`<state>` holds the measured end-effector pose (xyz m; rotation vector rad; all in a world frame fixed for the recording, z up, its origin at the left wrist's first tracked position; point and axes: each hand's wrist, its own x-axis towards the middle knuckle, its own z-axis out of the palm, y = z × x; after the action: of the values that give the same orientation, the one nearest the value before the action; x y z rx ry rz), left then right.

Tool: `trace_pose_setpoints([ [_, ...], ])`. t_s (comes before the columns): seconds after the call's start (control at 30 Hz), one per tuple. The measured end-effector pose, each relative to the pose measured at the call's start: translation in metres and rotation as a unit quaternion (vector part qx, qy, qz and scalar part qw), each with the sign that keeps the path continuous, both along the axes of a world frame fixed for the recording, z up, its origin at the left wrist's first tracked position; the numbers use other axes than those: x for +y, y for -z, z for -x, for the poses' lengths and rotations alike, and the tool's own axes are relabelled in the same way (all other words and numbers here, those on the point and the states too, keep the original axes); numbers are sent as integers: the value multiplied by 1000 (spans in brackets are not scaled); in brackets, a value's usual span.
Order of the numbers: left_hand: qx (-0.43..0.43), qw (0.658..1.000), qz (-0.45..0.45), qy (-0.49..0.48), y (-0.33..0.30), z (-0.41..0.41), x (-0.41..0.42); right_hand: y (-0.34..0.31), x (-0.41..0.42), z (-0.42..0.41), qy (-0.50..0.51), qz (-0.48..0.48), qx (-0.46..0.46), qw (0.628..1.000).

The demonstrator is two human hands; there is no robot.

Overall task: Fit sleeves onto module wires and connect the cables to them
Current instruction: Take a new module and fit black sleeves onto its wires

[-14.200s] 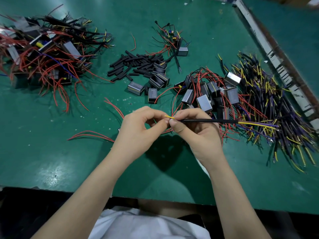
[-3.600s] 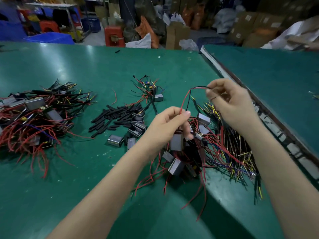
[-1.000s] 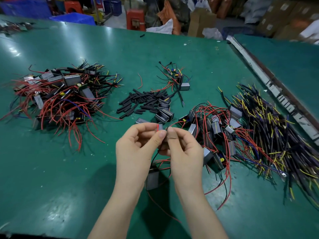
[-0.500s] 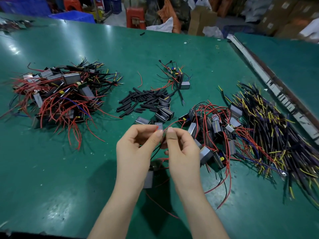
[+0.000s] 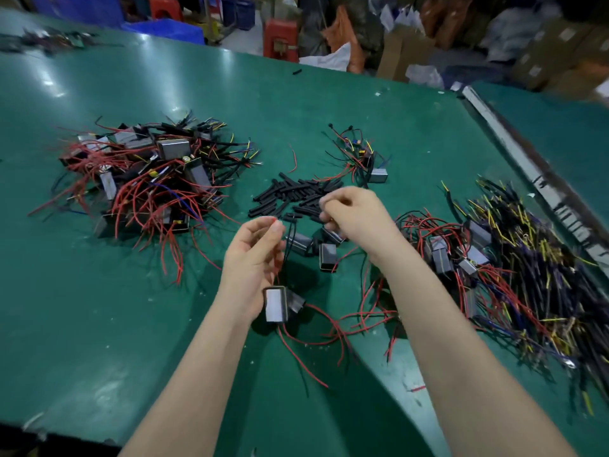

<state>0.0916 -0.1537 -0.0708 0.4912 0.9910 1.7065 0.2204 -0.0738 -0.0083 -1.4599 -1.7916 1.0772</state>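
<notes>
Left hand (image 5: 253, 258) pinching red and black wires (image 5: 286, 239), module (image 5: 276, 304) dangling below just over the bench (image 5: 99, 324). Right hand (image 5: 354, 214) over the sleeves (image 5: 290, 196), fingers curled, contents unclear. Risks: wire slipping, module dropping; several sleeves lifted together.

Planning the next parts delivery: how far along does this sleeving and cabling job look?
Done, it seems: the left pile of modules with cables attached. In hand: the left hand pinches the wires of a hanging module while the right hand reaches over the black sleeves. Left: the bare modules and the loose cables at right, roughly as many.
</notes>
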Motion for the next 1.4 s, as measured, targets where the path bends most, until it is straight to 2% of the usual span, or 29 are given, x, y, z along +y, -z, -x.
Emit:
trace_pose_setpoints([
  [0.13,8,999,-12,29,4,3,8,2,34,33,-96,-128,-181,970],
  [0.23,54,996,-35,66,8,2,8,18,47,61,-203,-188,-289,917],
  [0.33,107,992,-25,67,12,1,8,37,56,80,-257,-214,-398,854],
  [0.4,106,992,-26,61,12,1,8,44,60,84,-268,-221,-427,835],
  [0.5,115,991,-29,57,13,0,9,46,60,81,-262,-233,-436,829],
  [0.53,116,991,-27,53,14,-1,9,46,59,78,-253,-232,-425,838],
  [0.6,110,993,-15,41,15,-1,11,43,55,69,-217,-221,-349,884],
  [0.67,102,994,-4,28,17,-1,12,40,52,58,-173,-196,-206,943],
  [0.73,102,995,6,21,18,-1,11,36,44,46,-125,-139,-19,982],
  [0.77,105,994,12,19,19,-1,11,34,39,41,-101,-101,77,987],
  [0.83,109,994,21,17,20,-1,10,31,28,33,-59,-50,237,968],
  [0.93,112,993,26,10,20,-2,10,30,13,26,-14,-28,364,931],
  [1.07,126,992,23,11,18,-3,8,27,-2,24,-21,-51,374,926],
  [1.4,118,992,48,21,17,-3,10,19,2,24,-107,-95,247,958],
])
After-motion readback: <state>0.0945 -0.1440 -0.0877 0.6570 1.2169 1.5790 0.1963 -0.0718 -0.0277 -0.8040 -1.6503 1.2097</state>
